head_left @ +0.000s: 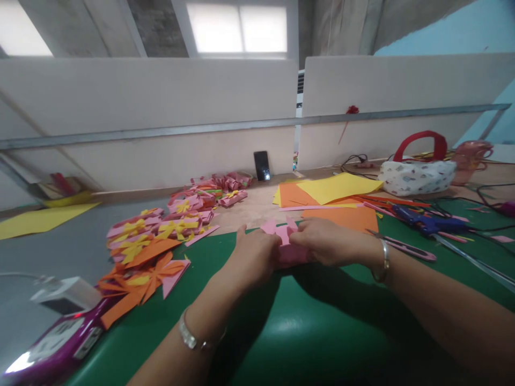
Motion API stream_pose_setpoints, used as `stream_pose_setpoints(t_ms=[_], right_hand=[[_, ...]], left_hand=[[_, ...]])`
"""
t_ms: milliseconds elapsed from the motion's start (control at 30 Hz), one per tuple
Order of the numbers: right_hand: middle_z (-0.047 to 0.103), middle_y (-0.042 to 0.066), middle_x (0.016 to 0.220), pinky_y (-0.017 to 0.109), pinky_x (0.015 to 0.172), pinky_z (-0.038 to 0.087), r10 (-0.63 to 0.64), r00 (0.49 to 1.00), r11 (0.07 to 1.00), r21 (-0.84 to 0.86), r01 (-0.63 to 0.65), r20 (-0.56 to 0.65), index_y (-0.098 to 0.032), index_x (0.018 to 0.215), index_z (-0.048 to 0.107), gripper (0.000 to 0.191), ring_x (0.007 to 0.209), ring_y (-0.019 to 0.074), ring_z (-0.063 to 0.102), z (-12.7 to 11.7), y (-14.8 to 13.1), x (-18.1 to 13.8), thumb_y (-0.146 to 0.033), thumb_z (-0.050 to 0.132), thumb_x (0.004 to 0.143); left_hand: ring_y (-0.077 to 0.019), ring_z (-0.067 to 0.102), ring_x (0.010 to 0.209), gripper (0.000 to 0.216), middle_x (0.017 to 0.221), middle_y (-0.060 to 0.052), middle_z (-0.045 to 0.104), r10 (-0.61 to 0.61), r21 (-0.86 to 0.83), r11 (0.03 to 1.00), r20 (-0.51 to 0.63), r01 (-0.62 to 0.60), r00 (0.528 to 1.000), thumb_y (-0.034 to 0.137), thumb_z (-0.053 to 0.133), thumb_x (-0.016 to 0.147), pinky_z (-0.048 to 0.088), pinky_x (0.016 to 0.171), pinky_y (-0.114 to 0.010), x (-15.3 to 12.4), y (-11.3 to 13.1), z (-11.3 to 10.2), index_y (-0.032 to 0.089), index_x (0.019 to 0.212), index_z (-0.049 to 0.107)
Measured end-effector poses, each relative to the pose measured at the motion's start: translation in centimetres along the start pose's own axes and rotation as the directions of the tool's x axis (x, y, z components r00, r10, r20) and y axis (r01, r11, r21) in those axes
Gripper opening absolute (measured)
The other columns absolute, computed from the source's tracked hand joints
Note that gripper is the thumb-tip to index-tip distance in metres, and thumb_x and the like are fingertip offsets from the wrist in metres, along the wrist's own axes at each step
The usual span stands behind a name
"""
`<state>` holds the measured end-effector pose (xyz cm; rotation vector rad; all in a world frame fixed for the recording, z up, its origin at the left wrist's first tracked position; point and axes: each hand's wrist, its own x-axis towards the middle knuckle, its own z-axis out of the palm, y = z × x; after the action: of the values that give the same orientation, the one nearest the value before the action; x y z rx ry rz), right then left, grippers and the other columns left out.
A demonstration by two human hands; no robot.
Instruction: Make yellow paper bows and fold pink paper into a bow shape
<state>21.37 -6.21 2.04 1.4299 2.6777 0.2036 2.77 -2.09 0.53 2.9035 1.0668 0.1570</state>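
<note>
A small folded piece of pink paper (290,252) is held between both hands over the green mat (314,332). My left hand (255,252) grips its left side, the fingers closed and the thumb side turned up. On the other side my right hand (324,241) pinches the paper's right part. Narrow pink flaps stick up between the hands. The fingertips partly hide the paper. Just behind the right hand lies an orange sheet (341,219). A pink craft knife (406,249) rests to the right of that hand.
Pink, yellow and orange paper pieces (177,228) are heaped at left, near a purple power strip (60,343) with a white plug. A blue glue gun (430,222), yellow sheets (341,187), a red-handled bag (418,177) and cords are at right. A phone (262,165) leans against the partition.
</note>
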Motion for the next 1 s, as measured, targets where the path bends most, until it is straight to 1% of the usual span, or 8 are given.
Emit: stream_pose_setpoints(t_ms=[100, 200, 333, 567, 633, 733, 833, 1000], right_hand=[[0.059, 0.008, 0.081, 0.026, 0.053, 0.025, 0.0, 1.0, 1.0, 0.011, 0.0, -0.01, -0.015, 0.087, 0.059, 0.013, 0.068, 0.0169, 0.049, 0.3, 0.2, 0.1, -0.019, 0.056, 0.075], [0.059, 0.009, 0.09, 0.025, 0.06, 0.031, -0.012, 0.999, 0.994, 0.106, 0.016, -0.04, -0.015, 0.09, 0.059, 0.016, 0.078, 0.019, 0.051, 0.2, 0.4, 0.0, -0.022, 0.058, 0.075], [0.059, 0.007, 0.088, 0.024, 0.067, 0.034, -0.009, 0.997, 0.976, 0.216, 0.026, -0.079, -0.015, 0.086, 0.06, 0.01, 0.083, 0.0171, 0.051, -0.4, 0.5, -0.1, -0.015, 0.053, 0.078], [0.058, 0.004, 0.081, 0.023, 0.063, 0.031, -0.027, 1.0, 0.976, 0.216, 0.024, 0.009, -0.015, 0.078, 0.061, 0.007, 0.076, 0.0152, 0.049, -0.3, 0.3, -0.1, -0.014, 0.059, 0.072], [0.058, 0.004, 0.08, 0.023, 0.062, 0.031, -0.032, 0.999, 0.978, 0.204, 0.034, -0.011, -0.015, 0.076, 0.062, 0.005, 0.074, 0.0147, 0.048, 0.0, 0.2, 0.0, -0.018, 0.058, 0.075], [0.058, 0.005, 0.077, 0.025, 0.064, 0.03, 0.002, 0.992, 0.992, 0.123, 0.014, -0.13, -0.016, 0.073, 0.063, 0.016, 0.073, 0.0154, 0.047, 0.3, 0.1, 0.1, -0.024, 0.054, 0.082], [0.059, 0.006, 0.077, 0.027, 0.065, 0.03, 0.031, 0.987, 0.996, 0.092, -0.017, -0.159, -0.016, 0.07, 0.064, 0.015, 0.074, 0.0164, 0.047, 0.5, 0.1, 0.2, -0.021, 0.054, 0.081], [0.062, 0.005, 0.079, 0.023, 0.058, 0.029, 0.022, 0.999, 0.978, 0.209, -0.017, -0.024, -0.015, 0.071, 0.064, 0.017, 0.069, 0.0137, 0.05, 0.6, 0.1, 0.0, -0.025, 0.055, 0.081]], left_hand=[[-0.0243, 0.058, 0.087, 0.01, 0.078, -0.004, 0.066, -0.023, -0.025, 0.999, -0.006, 0.023, 1.0, 0.03, 0.055, 0.075, 0.024, 0.095, -0.06, -0.1, 0.1, 0.0, 0.021, 0.074, 0.059], [-0.0244, 0.058, 0.088, 0.019, 0.078, -0.003, 0.067, -0.037, -0.041, 0.998, -0.004, 0.036, 0.999, 0.039, 0.054, 0.078, 0.021, 0.096, -0.061, -0.1, 0.1, -0.1, 0.022, 0.076, 0.062], [-0.0261, 0.055, 0.094, 0.027, 0.079, -0.006, 0.066, -0.04, 0.006, 0.999, 0.001, 0.04, 0.999, 0.042, 0.049, 0.082, 0.021, 0.096, -0.062, 0.2, 0.2, 0.0, 0.022, 0.075, 0.066], [-0.0277, 0.049, 0.099, 0.023, 0.085, -0.006, 0.066, 0.032, 0.011, 0.999, 0.023, -0.032, 0.999, 0.038, 0.054, 0.079, 0.032, 0.09, -0.051, 0.1, 0.5, 0.0, 0.021, 0.069, 0.068], [-0.0275, 0.047, 0.101, 0.021, 0.091, -0.005, 0.066, 0.043, 0.014, 0.999, -0.019, -0.043, 0.999, 0.036, 0.055, 0.079, 0.031, 0.089, -0.05, 0.0, 0.6, -0.1, 0.022, 0.07, 0.068], [-0.0284, 0.045, 0.102, 0.017, 0.095, -0.004, 0.066, 0.034, 0.106, 0.994, -0.167, -0.016, 0.985, 0.034, 0.057, 0.078, 0.025, 0.089, -0.052, 0.1, 0.9, -0.6, 0.024, 0.073, 0.07], [-0.0268, 0.048, 0.094, 0.016, 0.083, -0.004, 0.068, 0.034, 0.185, 0.983, -0.196, 0.003, 0.98, 0.03, 0.057, 0.078, 0.025, 0.083, -0.05, 0.2, 1.3, -1.0, 0.024, 0.069, 0.07], [-0.0221, 0.053, 0.078, 0.023, 0.066, -0.007, 0.066, 0.057, 0.168, 0.985, -0.093, -0.041, 0.994, 0.029, 0.052, 0.08, 0.025, 0.066, -0.039, 0.0, 1.7, -0.9, 0.022, 0.067, 0.069]])
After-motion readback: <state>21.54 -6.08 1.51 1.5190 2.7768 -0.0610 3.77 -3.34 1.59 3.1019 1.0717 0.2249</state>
